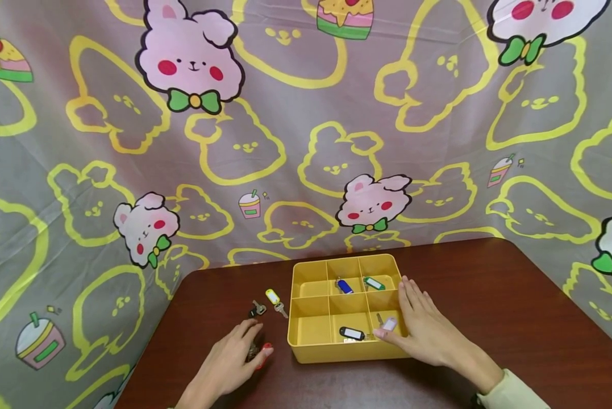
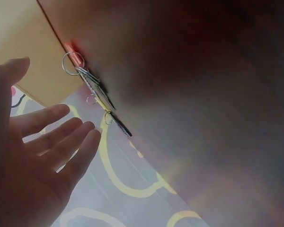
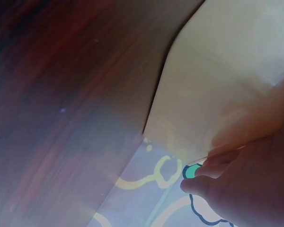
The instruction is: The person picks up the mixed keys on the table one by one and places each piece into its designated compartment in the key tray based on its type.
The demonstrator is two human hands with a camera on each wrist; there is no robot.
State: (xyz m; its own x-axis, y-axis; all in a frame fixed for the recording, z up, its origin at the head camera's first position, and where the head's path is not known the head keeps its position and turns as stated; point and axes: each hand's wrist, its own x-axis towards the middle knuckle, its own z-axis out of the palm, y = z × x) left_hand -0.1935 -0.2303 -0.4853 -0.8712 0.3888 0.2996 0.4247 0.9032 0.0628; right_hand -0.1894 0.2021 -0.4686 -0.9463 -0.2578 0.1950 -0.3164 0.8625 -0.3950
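1. Starting with the head view: straight to the left hand (image 1: 229, 355), poised low over the desk (image 1: 490, 295) with relaxed fingers, right above a red tag (image 1: 267, 345) and its keys (image 1: 252, 354). Touching or just clear? Cannot tell from this angle.
2. Spot, loose on the desk just left of the yellow tray (image 1: 352, 353), a yellow-tagged key (image 1: 273, 297) and a black-tagged key (image 1: 257, 309).
3. Inside the tray, count a blue tag (image 1: 344, 286) at back middle, a green tag (image 1: 374, 283) at back right, a black tag (image 1: 352, 333) at front middle and a lilac tag (image 1: 389, 324) at front right.
4. Across to the right hand (image 1: 428, 329): laid along the tray's right wall with straight fingers, apparently steadying, with the thumb near the lilac tag.
5. Looks like sorting tagged keys into compartments, probably at the pick-up of the red tag, short of any lift.
6. Over to the left wrist view: see fingers spread, thumb well apart, holding nothing, with the red tag down on the desk beside the tray.
7. Calls next, probably, for pinching the red tag and lifting without snagging the neighbouring keys.
8. Finally, the right wrist view: dim fingers against the tray, gripping nothing visible. Best kept braced there, surely.
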